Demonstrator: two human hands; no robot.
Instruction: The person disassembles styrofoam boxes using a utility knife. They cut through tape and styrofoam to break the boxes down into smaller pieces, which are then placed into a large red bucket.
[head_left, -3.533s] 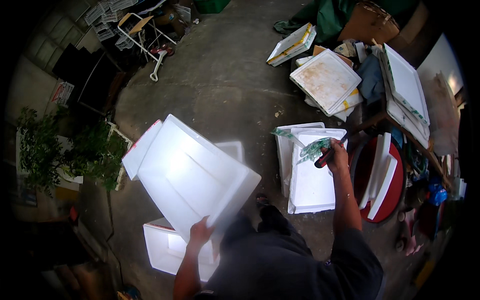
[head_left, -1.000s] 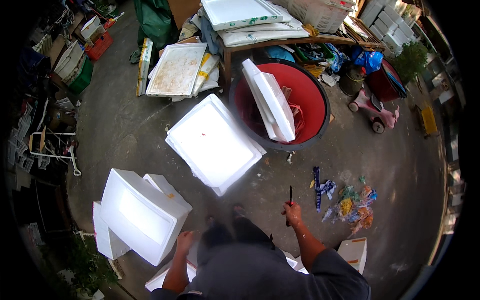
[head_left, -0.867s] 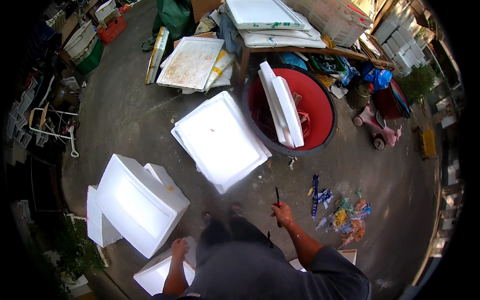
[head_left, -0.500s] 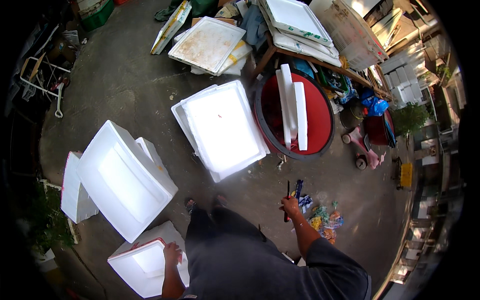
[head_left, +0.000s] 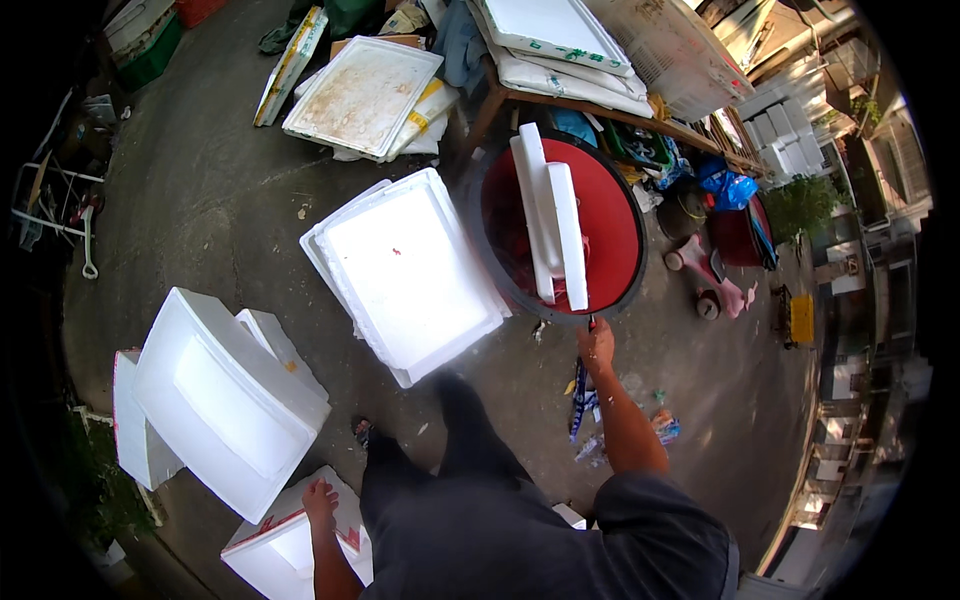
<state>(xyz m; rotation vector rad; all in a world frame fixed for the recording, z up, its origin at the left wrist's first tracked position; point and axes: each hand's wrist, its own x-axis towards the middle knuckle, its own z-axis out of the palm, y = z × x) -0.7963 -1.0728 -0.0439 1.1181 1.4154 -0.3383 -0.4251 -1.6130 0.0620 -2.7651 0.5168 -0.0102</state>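
A slim red-and-dark tool [head_left: 592, 324], mostly hidden, sits in a person's right hand [head_left: 597, 347], closed around it just beside the rim of a red tub [head_left: 618, 235]; contact with the rim cannot be told. The left hand [head_left: 320, 502], loosely open with nothing visible in it, is over a white foam box [head_left: 250, 566], its rim marked with red tape. By the look of things, much is already separated: pale slabs [head_left: 415, 275] lie stacked flat, foam pieces [head_left: 568, 235] stand in the tub, and stripped wrapping [head_left: 584, 402] litters the ground. The taped box and a larger open box [head_left: 215, 400] stand whole. The grey concrete floor [head_left: 225, 245] stretches to a wooden counter [head_left: 486, 119] loaded with foam lids [head_left: 560, 35], near a pink ride-on toy [head_left: 718, 275].
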